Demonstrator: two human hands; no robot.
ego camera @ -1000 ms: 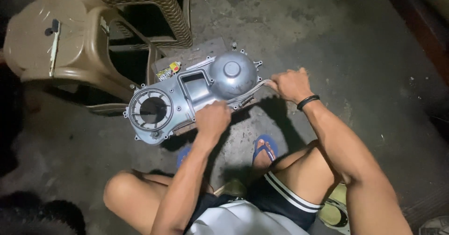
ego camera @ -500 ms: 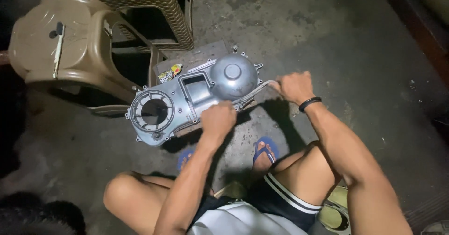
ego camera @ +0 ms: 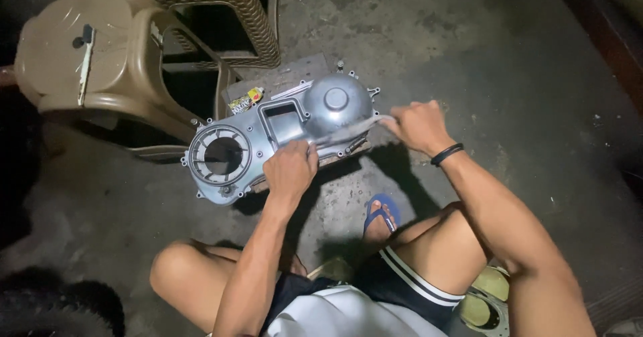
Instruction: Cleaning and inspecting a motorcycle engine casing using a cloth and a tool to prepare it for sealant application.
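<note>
On concrete floor point(ego camera: 509, 82): ribbed alu engine cover point(ego camera: 268, 139), L hand point(ego camera: 289, 169) & R hand point(ego camera: 418, 126) gripping.

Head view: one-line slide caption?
Left hand steadies a silver metal engine cover while right hand pulls a pale strip across it.

- My arms are bare, with no sleeves showing down to the left hand point(ego camera: 289, 169) or the right hand point(ego camera: 416, 126).
- I see a thin black band point(ego camera: 447, 153) around the right wrist.
- I wear dark shorts point(ego camera: 408, 290) edged with white stripes, a white shirt point(ego camera: 335, 317), and a blue flip-flop point(ego camera: 380, 215).
</note>
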